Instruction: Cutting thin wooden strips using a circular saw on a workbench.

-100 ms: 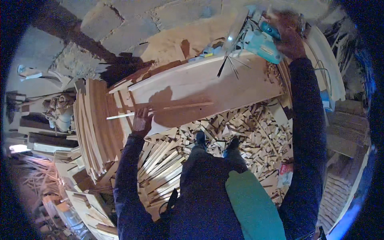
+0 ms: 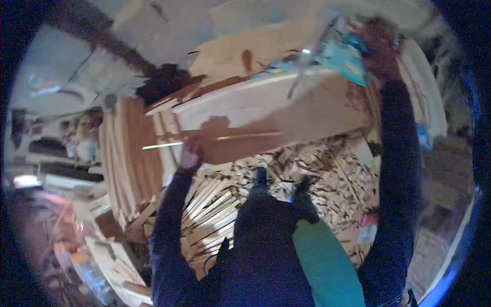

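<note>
A thin wooden strip (image 2: 250, 135) lies lengthwise over a broad wooden board (image 2: 317, 112) that serves as a bench top. My left hand (image 2: 192, 154) is closed over the strip near the board's left end, and a pale end of it sticks out to the left. At the far right, my right hand (image 2: 377, 48) grips the handle of a teal power saw (image 2: 345, 64), which stands at the far end of the board. Motion blur hides the saw's blade and the exact placing of my fingers.
Offcuts (image 2: 327, 174) and loose slats (image 2: 212, 204) cover the floor around my feet. Left of the board stands a stack of long planks (image 2: 130, 153). A block wall (image 2: 163, 30) rises behind, and a curved pale board (image 2: 424, 87) lies beyond my right arm.
The whole view has shifted slightly and turned blurry. Both hands keep their places on the strip and the saw handle, with no clear movement against the board.
</note>
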